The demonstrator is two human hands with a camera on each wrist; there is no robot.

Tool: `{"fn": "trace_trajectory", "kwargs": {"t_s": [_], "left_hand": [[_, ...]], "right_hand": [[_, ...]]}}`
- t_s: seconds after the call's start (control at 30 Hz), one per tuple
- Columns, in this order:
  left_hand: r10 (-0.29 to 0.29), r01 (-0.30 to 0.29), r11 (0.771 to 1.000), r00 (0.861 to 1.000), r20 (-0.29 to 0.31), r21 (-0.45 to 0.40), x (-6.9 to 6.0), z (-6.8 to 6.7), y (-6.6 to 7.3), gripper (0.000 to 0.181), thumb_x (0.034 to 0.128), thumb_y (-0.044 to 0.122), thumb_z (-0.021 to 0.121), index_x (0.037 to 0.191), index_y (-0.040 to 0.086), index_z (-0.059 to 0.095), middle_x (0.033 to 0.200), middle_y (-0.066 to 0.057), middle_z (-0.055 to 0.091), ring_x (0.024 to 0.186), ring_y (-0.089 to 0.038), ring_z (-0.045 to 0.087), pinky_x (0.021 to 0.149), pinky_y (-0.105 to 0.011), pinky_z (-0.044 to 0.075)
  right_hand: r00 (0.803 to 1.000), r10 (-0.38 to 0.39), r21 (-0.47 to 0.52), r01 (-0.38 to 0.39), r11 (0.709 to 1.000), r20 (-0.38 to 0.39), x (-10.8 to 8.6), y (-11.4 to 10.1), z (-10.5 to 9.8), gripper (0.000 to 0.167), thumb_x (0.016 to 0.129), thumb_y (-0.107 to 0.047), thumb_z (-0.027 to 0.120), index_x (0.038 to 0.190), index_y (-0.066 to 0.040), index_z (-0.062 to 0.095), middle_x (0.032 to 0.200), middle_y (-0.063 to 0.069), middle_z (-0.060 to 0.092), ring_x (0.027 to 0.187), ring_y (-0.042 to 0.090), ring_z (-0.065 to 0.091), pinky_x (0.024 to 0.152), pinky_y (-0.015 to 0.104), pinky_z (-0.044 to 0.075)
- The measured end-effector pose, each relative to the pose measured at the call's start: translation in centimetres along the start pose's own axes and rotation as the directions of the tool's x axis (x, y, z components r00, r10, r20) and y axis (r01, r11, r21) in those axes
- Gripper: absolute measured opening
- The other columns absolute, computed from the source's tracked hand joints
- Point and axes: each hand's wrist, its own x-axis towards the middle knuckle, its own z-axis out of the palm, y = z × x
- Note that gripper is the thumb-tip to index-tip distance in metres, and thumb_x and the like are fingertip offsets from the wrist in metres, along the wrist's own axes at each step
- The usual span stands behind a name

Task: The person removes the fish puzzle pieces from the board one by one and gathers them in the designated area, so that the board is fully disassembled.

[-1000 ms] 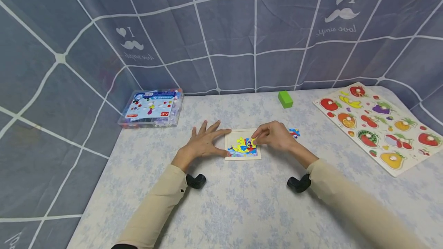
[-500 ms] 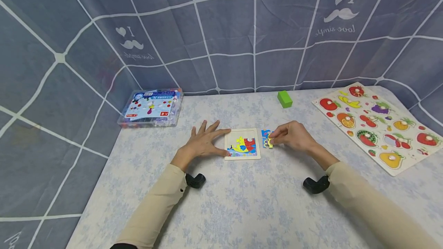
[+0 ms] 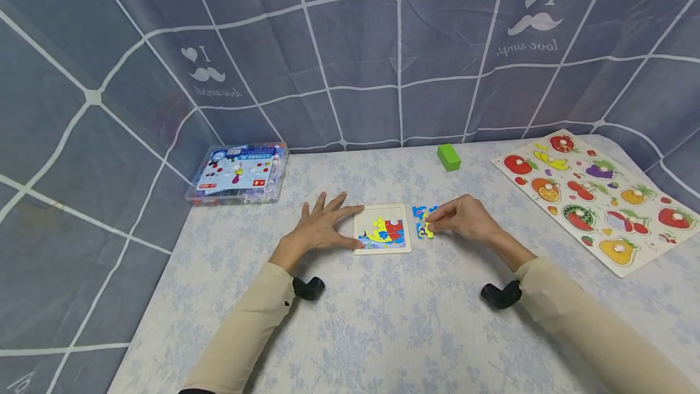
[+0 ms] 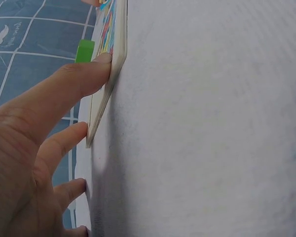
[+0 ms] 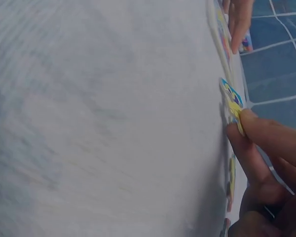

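Observation:
A small wooden puzzle tray (image 3: 383, 251) lies flat with blue, yellow and red pieces in its lower part; its upper part is bare wood. The left hand (image 3: 317, 228) has its fingers spread, thumb and index tip touching the tray's left edge; in the left wrist view the thumb (image 4: 96, 74) presses on the frame. To the right of the tray, the right hand (image 3: 465, 217) pinches a yellow-and-blue puzzle piece (image 5: 233, 101) between thumb and finger. Other blue pieces (image 3: 418, 211) lie beside it on the cloth, partly hidden by the fingers.
A clear plastic case (image 3: 237, 174) with a blue label stands at the back left. Behind the right hand is a green block (image 3: 449, 157). A wooden fruit board (image 3: 590, 199) lies on the right. A blue-grey checked curtain (image 3: 361, 47) hangs behind the table.
The right hand has moved right, off the tray, with the yellow piece, to the loose pieces. The yellow piece has left the tray's right side. The left hand has stayed in place.

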Motion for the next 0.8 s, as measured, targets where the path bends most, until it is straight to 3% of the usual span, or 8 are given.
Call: {"fn": "trace_trajectory", "kwargs": {"t_s": [0.37,0.8], "left_hand": [[-0.001,0.001,1.000,1.000,-0.001,-0.005,-0.03,0.16,-0.11,0.086,0.0765,0.068,0.070,0.151,0.041,0.037,0.165,0.001,0.007,0.148,-0.041,-0.006,0.111,-0.070,-0.003],[0.007,-0.007,1.000,1.000,-0.003,-0.007,-0.02,0.22,-0.35,0.086,0.0767,0.068,0.069,0.152,0.041,0.036,0.165,0.002,0.006,0.148,-0.041,-0.006,0.111,-0.069,-0.004]], "right_hand": [[0.997,-0.033,-0.111,0.026,0.994,-0.070,-0.25,-0.29,0.91,0.011,0.079,-0.017,0.082,0.088,-0.011,0.081,0.087,0.002,0.075,0.085,0.016,0.062,0.071,0.030,0.044],[0.999,0.003,-0.147,-0.009,0.989,-0.043,-0.19,-0.81,1.02,0.010,0.081,-0.019,0.079,0.089,-0.013,0.081,0.091,0.003,0.075,0.089,0.019,0.064,0.071,0.033,0.047]]}}
